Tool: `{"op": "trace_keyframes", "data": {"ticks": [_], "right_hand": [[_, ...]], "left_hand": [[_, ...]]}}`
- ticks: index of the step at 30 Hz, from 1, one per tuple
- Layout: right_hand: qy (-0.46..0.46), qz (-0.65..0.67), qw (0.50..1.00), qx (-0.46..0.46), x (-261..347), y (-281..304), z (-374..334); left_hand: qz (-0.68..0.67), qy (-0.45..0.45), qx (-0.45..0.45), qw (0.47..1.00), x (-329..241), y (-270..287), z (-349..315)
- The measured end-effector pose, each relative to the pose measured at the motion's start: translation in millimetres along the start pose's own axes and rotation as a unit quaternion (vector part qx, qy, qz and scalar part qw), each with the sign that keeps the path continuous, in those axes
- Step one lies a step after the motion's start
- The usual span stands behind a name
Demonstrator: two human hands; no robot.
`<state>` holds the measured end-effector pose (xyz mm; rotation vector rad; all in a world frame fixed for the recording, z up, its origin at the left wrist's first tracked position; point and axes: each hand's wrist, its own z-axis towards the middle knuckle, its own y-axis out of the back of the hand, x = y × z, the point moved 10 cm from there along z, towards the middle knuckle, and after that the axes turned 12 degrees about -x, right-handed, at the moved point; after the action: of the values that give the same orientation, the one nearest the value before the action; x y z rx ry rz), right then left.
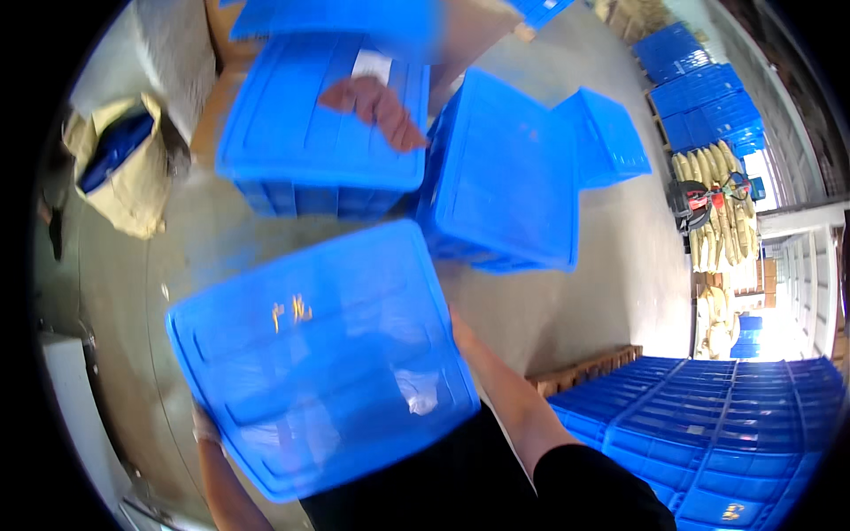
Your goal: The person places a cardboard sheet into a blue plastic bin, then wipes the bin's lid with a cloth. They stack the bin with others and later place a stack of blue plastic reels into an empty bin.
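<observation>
A large blue lidded storage bin (310,358) is held in front of my body, its lid facing up and tilted. My left hand (205,425), in a pale glove, grips its left side. Only the edge of my right hand (457,326) shows at the right side; its fingers are hidden behind the bin. Yellow marks and shiny clear patches lie on the lid. Just beyond stands another blue lidded bin (305,146), with a reddish-brown cloth (375,111) and a white paper (372,65) on its lid. A third blue lidded bin (509,168) stands beside it.
A smaller blue bin (604,137) sits behind the third one. At the left stands an open woven sack (133,199) with blue material inside. Stacked blue bins (699,434) on a wooden pallet (589,369) fill the lower right. Filled sacks (722,230) lie farther right.
</observation>
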<state>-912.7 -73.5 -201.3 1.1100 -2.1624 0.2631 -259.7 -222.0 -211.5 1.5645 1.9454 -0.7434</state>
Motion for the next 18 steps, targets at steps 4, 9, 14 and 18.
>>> {"op": "trace_keyframes", "data": {"ticks": [4,9,14,18], "right_hand": [[-0.035,0.015,0.999,0.002,-65,32,-66],[-0.032,0.009,0.998,0.048,-19,38,-154],[-0.122,-0.007,0.992,-0.041,21,69,-250],[-0.162,-0.009,0.986,-0.034,28,113,-296]], "left_hand": [[-0.092,0.125,-0.054,0.986,37,44,-99],[-0.131,0.040,-0.084,0.987,37,108,-191],[-0.060,-0.016,-0.121,0.991,-21,91,-306],[-0.068,0.002,-0.071,0.995,-60,31,-355]]}}
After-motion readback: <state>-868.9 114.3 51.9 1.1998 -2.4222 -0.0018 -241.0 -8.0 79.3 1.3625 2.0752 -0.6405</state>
